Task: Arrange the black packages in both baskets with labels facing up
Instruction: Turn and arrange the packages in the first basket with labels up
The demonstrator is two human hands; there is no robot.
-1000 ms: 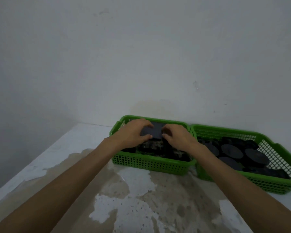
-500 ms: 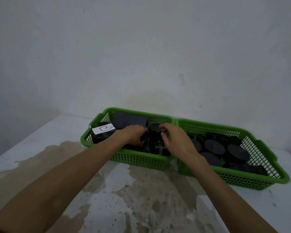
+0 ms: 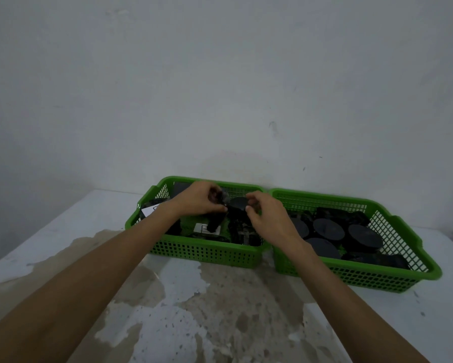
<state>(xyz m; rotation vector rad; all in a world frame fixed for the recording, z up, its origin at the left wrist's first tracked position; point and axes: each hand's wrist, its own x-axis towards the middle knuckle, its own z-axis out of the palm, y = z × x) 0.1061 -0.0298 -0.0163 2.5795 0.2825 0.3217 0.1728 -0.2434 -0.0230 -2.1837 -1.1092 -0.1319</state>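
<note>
Judging the task as only partly done, I see the left hand [image 3: 199,199] grasping a crumpled black plastic package [image 3: 221,205] and the right hand [image 3: 263,214] pinching a round one [image 3: 238,203] above the left green mesh basket [image 3: 207,254], where two white labels [image 3: 207,227] face up, while the right green basket [image 3: 377,277] shows none.

**Two green baskets on a stained desk**

The pale desk [image 3: 63,231] has a broad brownish stain across its near middle. A left green basket [image 3: 207,254] and a right green basket [image 3: 356,277] rest directly on it, side by side, touching, against the wall.
</note>
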